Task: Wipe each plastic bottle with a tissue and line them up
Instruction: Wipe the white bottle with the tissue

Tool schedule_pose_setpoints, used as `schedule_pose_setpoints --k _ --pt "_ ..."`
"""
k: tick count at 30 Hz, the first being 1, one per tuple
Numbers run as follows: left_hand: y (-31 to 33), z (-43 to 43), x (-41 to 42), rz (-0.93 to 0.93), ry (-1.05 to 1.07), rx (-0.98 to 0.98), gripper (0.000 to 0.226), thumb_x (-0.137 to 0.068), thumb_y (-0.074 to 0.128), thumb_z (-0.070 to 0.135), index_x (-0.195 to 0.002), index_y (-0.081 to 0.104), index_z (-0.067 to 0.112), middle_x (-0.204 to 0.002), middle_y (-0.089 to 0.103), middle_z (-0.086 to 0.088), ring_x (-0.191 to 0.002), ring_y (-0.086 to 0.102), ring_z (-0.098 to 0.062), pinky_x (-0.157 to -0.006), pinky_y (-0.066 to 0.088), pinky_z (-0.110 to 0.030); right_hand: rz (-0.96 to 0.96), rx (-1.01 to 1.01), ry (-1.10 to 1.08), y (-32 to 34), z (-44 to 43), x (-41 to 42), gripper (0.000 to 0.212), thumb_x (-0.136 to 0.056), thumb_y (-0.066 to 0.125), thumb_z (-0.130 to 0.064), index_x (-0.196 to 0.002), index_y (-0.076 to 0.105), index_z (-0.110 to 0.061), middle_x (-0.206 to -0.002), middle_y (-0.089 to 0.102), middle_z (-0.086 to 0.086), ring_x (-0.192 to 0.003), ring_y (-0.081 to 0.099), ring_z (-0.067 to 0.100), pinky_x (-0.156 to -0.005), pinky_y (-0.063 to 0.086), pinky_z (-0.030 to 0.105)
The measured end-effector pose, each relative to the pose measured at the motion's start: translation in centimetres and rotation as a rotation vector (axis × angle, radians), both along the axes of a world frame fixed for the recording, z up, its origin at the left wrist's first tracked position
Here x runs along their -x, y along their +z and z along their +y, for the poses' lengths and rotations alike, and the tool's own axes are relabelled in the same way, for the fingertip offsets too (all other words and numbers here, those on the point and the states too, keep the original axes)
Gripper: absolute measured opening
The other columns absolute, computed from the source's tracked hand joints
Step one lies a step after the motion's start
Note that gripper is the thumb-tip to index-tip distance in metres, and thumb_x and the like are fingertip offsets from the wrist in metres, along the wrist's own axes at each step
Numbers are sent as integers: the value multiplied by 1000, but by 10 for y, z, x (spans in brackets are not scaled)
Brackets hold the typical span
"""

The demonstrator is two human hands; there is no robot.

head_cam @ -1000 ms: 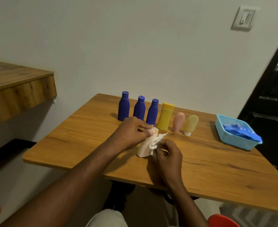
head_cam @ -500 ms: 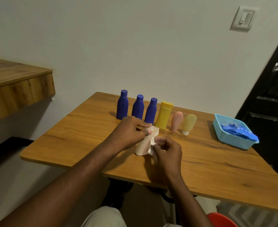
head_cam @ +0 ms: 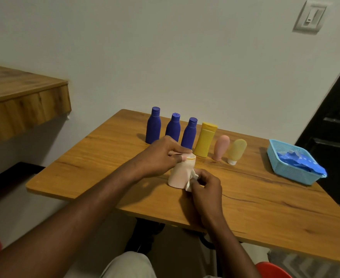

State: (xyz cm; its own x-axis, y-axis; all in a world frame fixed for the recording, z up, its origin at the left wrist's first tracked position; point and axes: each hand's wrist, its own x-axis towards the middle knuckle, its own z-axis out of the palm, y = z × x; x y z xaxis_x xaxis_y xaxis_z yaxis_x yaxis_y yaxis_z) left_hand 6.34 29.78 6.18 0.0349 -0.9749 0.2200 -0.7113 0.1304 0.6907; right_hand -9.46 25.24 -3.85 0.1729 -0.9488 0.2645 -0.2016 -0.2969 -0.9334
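On the wooden surface [head_cam: 105, 157], a pale pink bottle [head_cam: 180, 174] stands upright in front of the row of bottles [head_cam: 189, 135]. The left hand [head_cam: 161, 155] pinches its top; the right hand [head_cam: 206, 189], curled closed, presses a white tissue [head_cam: 190, 182] against its side.

tissue [head_cam: 191, 180]: mostly hidden under right hand [head_cam: 206, 190] | door [head_cam: 337, 121]: cut off right

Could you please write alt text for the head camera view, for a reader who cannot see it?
A person's left hand steadies a pale pink bottle by its top on a wooden table while the right hand wipes its lower side with a white tissue. Behind stand six bottles in a row: three blue, one yellow, two small tubes. A blue basket sits at right.
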Motion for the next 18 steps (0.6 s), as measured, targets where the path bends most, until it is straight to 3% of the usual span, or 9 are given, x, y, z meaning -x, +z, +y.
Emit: schedule_pose_setpoints --k 4,9,15,18 --pt "2 -3 -3 -84 17 -30 36 -103 59 18 -137 65 28 -117 45 16 -112 45 -1 -101 33 -24 -120 39 -56 5 7 0 19 -96 64 -13 -112 73 -19 -95 74 -10 -92 68 6 -74 57 25" --pt "0 -1 6 -147 23 0 41 -102 55 7 -139 63 24 -131 58 2 -120 54 -11 -108 41 -29 -254 120 -58 23 3 -9 23 -97 60 -5 -107 74 -21 -94 75 -7 -91 69 10 -79 57 27" --pt "-11 -1 21 -76 95 48 48 -97 64 13 -144 58 20 -141 54 -1 -122 54 -10 -104 45 -26 -112 46 -9 0 -1 -11 33 -97 53 -4 -112 76 -22 -105 76 -6 -101 69 15 -84 59 42" --pt "-14 -6 23 -50 127 68 51 -92 74 30 -141 61 22 -142 54 0 -125 55 -11 -108 48 -33 -50 -26 26 -4 3 -6 33 -96 53 -4 -108 78 -22 -103 77 -6 -99 69 14 -80 58 38"
